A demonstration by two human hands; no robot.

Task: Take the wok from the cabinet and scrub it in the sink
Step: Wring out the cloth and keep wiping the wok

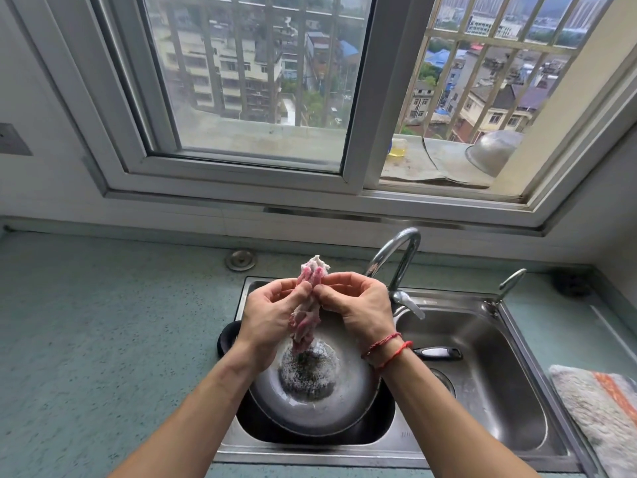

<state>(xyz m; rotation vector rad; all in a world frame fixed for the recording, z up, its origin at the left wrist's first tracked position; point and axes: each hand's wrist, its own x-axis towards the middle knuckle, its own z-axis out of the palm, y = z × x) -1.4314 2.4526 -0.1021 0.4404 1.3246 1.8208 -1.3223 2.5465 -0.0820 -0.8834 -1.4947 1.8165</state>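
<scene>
Pink-white rag [307, 307], twisted, clamped btwn both hands — left [272, 317], right [358, 308] — above wet wok [310, 391] sitting in steel sink [499, 367]; faucet [400, 260] behind.

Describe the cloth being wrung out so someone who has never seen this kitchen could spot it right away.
Find the steel sink under the window; the wok sits in its left side. Above it, the left hand and right hand twist a pink-and-white rag. Unlike the flat grey-orange cloth on the counter, it's a wrung rope.
</scene>
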